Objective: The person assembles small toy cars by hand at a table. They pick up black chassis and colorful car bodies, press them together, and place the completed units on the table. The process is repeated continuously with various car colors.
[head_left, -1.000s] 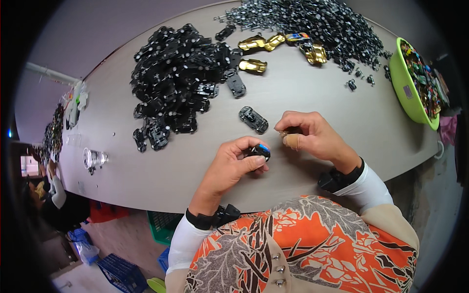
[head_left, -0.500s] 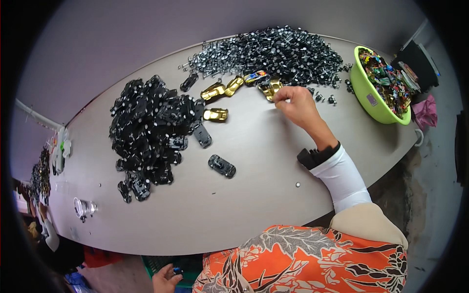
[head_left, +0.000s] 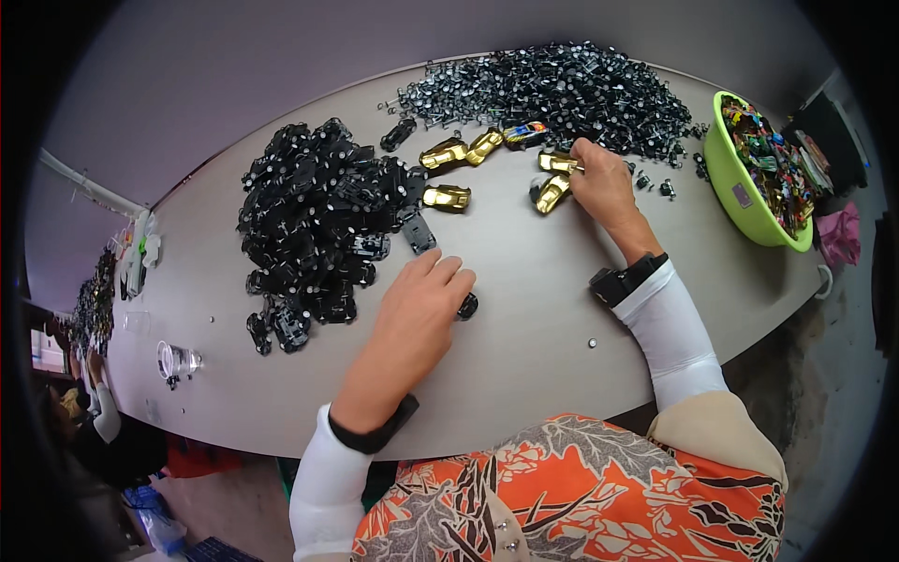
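My left hand (head_left: 412,314) bends over a black toy car chassis (head_left: 468,306) on the table, its fingers curled and hiding most of it. My right hand (head_left: 604,187) pinches the right end of a gold toy car body (head_left: 559,162). Just nearer, another gold car body (head_left: 552,195) lies against a dark piece. Beyond and left of these are two gold bodies, a blue multicoloured car body (head_left: 526,135) and a further gold body (head_left: 447,198). A large heap of black car chassis (head_left: 309,206) lies to the left, with a grey-black chassis (head_left: 418,231) at its edge.
A wide pile of small black wheels on axles (head_left: 599,98) covers the far table. At the right stands a lime-green basin (head_left: 744,201) of colourful car bodies, beside a pink cloth (head_left: 838,237). A clear cup (head_left: 176,360) stands at the left. Another person (head_left: 106,417) works at far left.
My left hand has risen from beside the green basket below the table to the black chassis. Two gold bodies by my right hand have shifted slightly nearer and apart. The view has shifted.
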Available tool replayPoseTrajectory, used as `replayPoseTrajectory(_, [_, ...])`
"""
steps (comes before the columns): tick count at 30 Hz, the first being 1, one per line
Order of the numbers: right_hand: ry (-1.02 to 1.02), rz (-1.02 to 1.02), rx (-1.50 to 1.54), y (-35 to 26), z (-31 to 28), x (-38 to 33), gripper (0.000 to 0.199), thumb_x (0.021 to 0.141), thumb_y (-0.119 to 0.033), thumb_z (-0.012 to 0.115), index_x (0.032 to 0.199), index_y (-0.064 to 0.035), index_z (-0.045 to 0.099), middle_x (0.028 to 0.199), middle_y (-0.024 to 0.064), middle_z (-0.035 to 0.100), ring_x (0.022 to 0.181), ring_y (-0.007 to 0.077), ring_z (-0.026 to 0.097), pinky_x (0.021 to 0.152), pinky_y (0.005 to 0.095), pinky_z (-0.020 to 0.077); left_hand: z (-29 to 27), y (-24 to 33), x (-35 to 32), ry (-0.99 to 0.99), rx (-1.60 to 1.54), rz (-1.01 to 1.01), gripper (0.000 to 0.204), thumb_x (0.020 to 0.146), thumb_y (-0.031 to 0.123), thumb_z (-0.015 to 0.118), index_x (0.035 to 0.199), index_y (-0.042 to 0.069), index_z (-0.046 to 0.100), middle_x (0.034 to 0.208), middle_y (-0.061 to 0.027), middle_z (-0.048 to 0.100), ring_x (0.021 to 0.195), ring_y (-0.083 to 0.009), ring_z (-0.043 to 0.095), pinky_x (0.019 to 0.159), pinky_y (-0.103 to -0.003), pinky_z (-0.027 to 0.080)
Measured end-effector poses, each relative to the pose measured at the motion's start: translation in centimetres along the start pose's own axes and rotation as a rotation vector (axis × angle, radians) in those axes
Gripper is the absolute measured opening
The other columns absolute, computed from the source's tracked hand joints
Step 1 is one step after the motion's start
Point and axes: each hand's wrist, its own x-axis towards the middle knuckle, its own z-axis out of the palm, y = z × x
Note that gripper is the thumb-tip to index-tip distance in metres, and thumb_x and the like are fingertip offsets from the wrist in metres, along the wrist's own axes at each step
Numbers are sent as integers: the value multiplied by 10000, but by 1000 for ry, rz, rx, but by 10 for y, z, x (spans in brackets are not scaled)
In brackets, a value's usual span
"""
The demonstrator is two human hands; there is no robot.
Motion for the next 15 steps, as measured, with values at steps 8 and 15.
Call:
replayPoseTrajectory(8, [-43,-158,254,7,-16,-7,154,694,-53,589,846,-28,593,806,106,582,758,291,591,660,368,461,18,-3,-3,44,-44,-180,115,666,2,658,764,5,599,780,-76,552,706,-232,554,599,-339,428])
replayPoseTrajectory(15, [-331,-92,38,-30,-25,-28,219,681,-132,640,870,-28,603,817,157,607,771,340,590,680,431,459,24,-7,-6,79,-1650,-642,316,823,52,592,1111,-2,474,829,-140,611,759,-251,644,641,-333,565])
